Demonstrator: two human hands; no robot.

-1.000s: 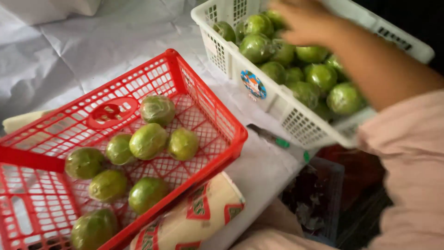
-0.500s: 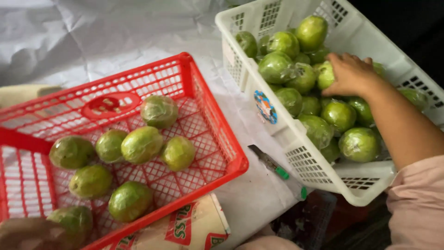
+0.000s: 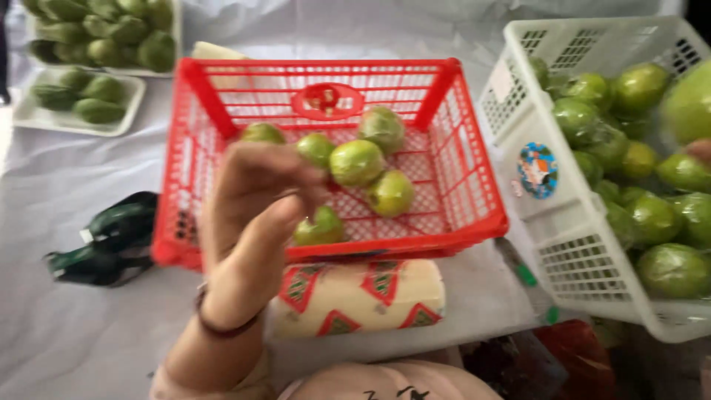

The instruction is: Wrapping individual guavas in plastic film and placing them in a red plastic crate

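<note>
In the red basket (image 3: 474, 200), round green fruits (image 3: 357, 162) (glossy, yellow-tinged)

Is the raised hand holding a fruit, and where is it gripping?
The left hand looks empty, fingers curled in front of the red plastic basket. The right hand is barely visible; cannot tell.

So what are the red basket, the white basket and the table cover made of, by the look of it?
Red basket: moulded plastic, slightly glossy, judging by its even lattice walls and thick smooth rim.
White basket: seemingly the same kind of plastic, with a grid of cut-out holes, matte.
Table cover: probably thin white sheet, plastic or paper; faint creases show, but the blur leaves it open.
</note>
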